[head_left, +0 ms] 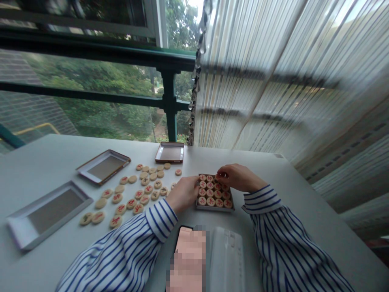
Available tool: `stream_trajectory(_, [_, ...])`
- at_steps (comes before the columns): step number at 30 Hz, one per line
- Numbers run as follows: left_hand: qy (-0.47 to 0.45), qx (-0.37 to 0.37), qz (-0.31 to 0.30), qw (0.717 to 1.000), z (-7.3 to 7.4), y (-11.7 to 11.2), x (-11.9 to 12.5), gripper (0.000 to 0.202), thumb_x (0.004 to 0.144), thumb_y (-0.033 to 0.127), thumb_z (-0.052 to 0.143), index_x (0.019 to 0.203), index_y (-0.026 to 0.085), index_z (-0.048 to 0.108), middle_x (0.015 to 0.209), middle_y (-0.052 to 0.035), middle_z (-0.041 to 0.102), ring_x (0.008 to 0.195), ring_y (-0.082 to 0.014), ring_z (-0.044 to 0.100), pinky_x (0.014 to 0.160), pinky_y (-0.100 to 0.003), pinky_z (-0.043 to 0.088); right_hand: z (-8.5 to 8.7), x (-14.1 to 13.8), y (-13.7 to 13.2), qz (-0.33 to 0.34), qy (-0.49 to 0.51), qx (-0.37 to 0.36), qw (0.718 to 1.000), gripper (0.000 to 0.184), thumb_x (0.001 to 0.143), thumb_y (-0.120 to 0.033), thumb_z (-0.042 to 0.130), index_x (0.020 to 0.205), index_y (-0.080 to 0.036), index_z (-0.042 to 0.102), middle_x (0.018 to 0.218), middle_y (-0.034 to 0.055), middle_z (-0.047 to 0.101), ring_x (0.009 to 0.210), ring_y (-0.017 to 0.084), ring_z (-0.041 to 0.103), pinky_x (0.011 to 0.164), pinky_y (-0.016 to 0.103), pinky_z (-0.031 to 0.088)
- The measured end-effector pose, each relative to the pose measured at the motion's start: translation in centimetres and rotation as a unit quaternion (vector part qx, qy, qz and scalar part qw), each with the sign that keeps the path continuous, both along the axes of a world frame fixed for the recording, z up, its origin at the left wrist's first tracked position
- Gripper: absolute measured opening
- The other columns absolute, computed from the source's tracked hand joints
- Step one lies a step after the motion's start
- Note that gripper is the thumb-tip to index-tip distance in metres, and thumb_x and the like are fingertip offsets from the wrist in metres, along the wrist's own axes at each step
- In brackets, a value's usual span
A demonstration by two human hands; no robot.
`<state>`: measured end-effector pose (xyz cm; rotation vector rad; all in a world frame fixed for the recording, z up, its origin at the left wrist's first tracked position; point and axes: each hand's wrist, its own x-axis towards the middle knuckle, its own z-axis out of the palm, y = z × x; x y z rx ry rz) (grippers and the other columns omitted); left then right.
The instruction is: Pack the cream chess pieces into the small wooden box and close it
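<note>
Has the right hand [238,177] bent over the far right corner of a shallow box [215,209], fingertips bunched close together and masking part of the far row; cannot tell about any piece pinched there. Has the left hand [184,194] at the left wall of the same box, fingers meeting the edge but largely hidden from above; cannot tell a firm grip from a light touch. Contains, within that box, red-marked round pieces [210,193] set flat in rows, with 4 countable in the near row and those at far right partly lost behind the fingers. Shows, left of the left hand, many loose pieces [148,189] spread over the white table [306,207], some marked red, some dark, some plain on top, mostly too small to read, with 1 partly covered by the hand. Has striped sleeves [121,251] on both arms, cut off at the near edge. Includes, between these, a phone [185,243] largely masked by coarse blocks and, just to the right, a pale case [227,255], cut off too. Shows, beyond the loose pieces, a large tray [54,211] at near left, a middle tray [105,166] farther off and a small tray [170,153] at the far edge. Ends, at far left, in a green railing [172,81] before trees [121,81], and at far right in a string curtain [249,81], blurring everything behind.
</note>
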<state>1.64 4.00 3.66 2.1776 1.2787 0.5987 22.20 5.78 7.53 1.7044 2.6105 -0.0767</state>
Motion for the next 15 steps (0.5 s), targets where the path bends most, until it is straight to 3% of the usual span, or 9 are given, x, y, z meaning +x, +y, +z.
stream_trajectory(15, [0.002,0.004,-0.002,1.000,-0.12,0.05,-0.05,0.030,0.076,0.016,0.043,0.101,0.015,0.061,0.092,-0.0089,0.067,0.081,-0.0181,0.062,0.070,-0.025,0.044,0.21,-0.58,-0.22,-0.016,-0.015,-0.025,0.999,0.026,0.080,-0.038,0.046,0.091,-0.024,0.066,0.086,0.0055,0.067,0.074,0.017,0.060,0.057,0.024,0.037])
